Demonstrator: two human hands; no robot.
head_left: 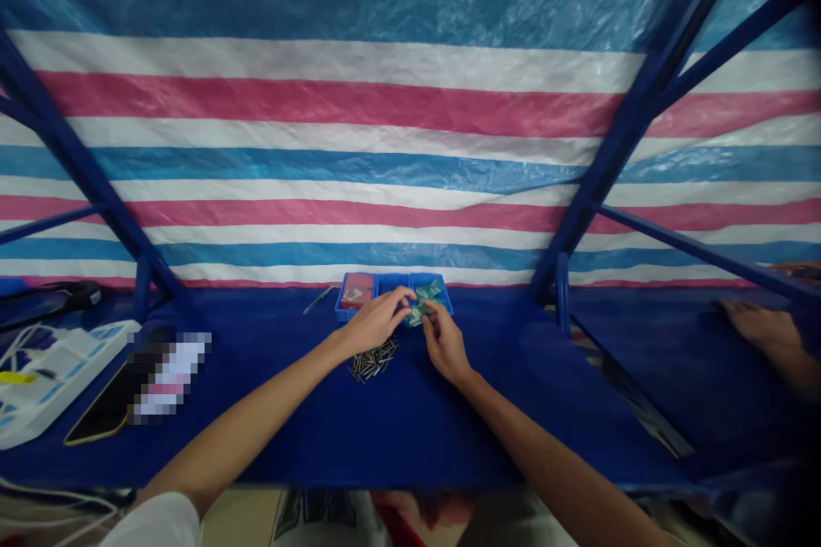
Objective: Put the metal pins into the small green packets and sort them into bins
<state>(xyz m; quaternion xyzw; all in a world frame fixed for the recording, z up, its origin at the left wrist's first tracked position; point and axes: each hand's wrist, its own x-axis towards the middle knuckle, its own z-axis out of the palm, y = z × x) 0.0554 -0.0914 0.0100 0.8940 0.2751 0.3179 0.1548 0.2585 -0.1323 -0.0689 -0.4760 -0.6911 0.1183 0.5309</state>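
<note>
Above the blue tabletop (416, 436), let your half-curled left hand (380, 320) and loosely bent right hand (445, 346) work gently at the green pieces (431, 290) in the right side of the blue tray (342, 315), clear of the piled metal pins (373, 362), though I cannot tell whether either grips a piece.

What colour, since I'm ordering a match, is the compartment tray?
The compartment tray is blue, best seen in the head view.

1. A pile of small parts (373, 361) lies mid-worktop (449, 453).
2. From it, the tray (342, 314) stands towards 12 o'clock, pieces (429, 291) in its 3-o'clock compartment.
3. A tool (316, 301): 11 o'clock.
4. Phone (96, 414): 9 o'clock, power strip (77, 380) beyond.
</note>
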